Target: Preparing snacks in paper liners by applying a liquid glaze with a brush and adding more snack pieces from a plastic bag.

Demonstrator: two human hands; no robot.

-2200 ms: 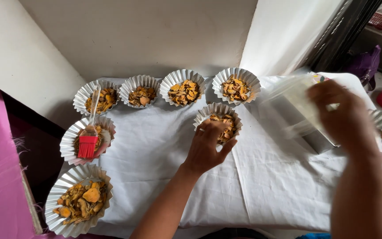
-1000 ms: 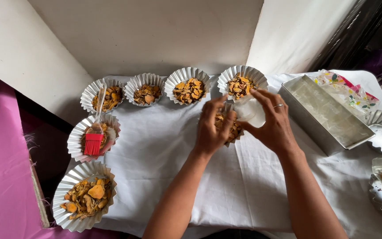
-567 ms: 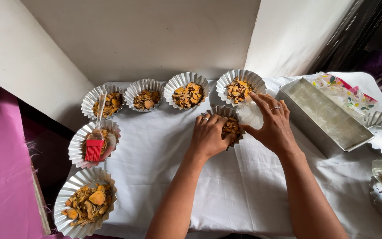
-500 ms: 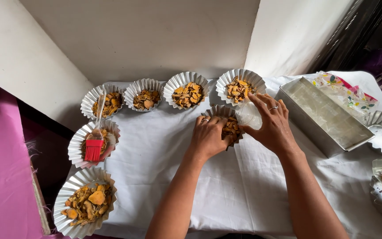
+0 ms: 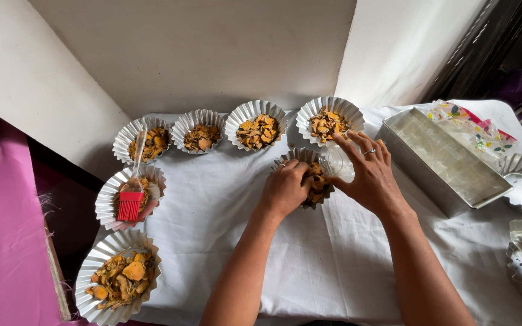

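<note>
head view | left hand (image 5: 285, 190) fingers curled in fluted tin (image 5: 307, 158) | right hand (image 5: 367, 175) pinching clear bag (image 5: 336, 163)

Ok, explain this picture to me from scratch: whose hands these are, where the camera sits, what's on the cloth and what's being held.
There is no machine here. The camera sits on a person's head and looks down, so both arms are that person's own. The left hand rests on a fluted foil cup of dried yellow-orange pieces. The right hand holds a small clear plastic bag at that cup's edge. On the white cloth stand more filled foil cups, four in a back row and two down the left side. A red brush lies across one of these. A metal loaf tin sits to the right.
</note>
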